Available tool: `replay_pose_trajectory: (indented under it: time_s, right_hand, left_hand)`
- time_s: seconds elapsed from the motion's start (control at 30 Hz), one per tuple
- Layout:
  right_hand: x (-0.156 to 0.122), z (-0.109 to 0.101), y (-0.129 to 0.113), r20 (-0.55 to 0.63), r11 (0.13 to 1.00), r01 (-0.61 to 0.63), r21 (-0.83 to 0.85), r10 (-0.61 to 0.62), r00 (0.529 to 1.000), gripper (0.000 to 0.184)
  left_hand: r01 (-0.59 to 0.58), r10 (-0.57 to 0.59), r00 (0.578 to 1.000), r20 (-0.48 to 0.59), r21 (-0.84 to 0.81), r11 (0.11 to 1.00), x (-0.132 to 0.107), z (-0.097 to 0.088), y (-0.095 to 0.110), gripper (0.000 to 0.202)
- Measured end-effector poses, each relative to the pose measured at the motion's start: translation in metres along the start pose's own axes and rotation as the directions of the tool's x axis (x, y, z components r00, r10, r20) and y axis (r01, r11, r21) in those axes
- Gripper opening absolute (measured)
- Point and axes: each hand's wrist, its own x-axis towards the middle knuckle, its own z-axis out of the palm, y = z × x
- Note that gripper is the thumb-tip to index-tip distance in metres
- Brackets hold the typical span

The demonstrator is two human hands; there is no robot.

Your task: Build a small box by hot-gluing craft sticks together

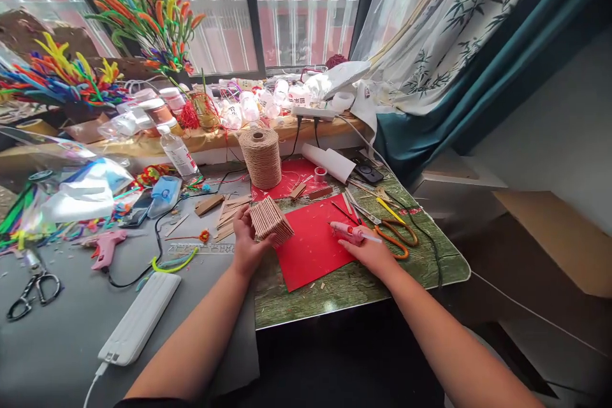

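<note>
My left hand (248, 243) grips a small panel of wooden sticks (271, 219), holding it tilted just above the left edge of a red paper sheet (313, 248). My right hand (370, 254) rests on the table at the sheet's right edge, its fingers closed round a pink glue gun (348, 231) that lies across the paper with its glue stick pointing right. Loose wooden sticks (228, 211) lie behind my left hand. A spool of twine (261, 156) stands upright beyond them.
Orange-handled scissors (396, 236) lie right of my right hand. A second pink glue gun (104, 246), black scissors (33, 290) and a white power strip (141, 317) lie on the grey mat at left. Pipe-cleaner flowers (148, 19), bottles and clutter line the windowsill.
</note>
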Motion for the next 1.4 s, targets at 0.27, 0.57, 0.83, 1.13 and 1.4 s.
replay_pose_trajectory:
  time_s: [0.27, 0.57, 0.83, 1.13, 1.4]
  right_hand:
    - [-0.092, 0.016, -0.024, -0.434, 0.969, 0.202, -0.144, -0.245, 0.867, 0.024]
    - [-0.059, 0.100, -0.120, -0.253, 0.886, 0.417, 0.204, -0.363, 0.897, 0.105]
    - [-0.034, 0.129, -0.123, -0.262, 0.787, 0.306, 0.535, -0.189, 0.946, 0.080]
    - [-0.005, 0.116, -0.084, 0.013, 0.537, 0.012, 0.844, -0.042, 0.999, 0.068]
    - [-0.004, 0.123, -0.077, 0.103, 0.458, -0.067, 0.887, -0.053, 0.993, 0.072]
  left_hand:
    - [-0.077, 0.091, 0.994, -0.059, 0.202, 0.976, -0.009, -0.001, 0.010, 0.118]
    - [-0.186, 0.193, 0.981, -0.001, 0.263, 0.947, -0.033, 0.015, 0.021, 0.119]
    - [-0.214, 0.260, 0.963, -0.063, 0.403, 0.890, -0.030, 0.022, 0.025, 0.116]
    - [-0.028, -0.011, 0.962, 0.273, 0.140, 0.990, -0.002, -0.010, 0.012, 0.084]
    - [0.309, -0.209, 0.897, 0.389, -0.215, 0.927, 0.008, -0.014, 0.010, 0.066]
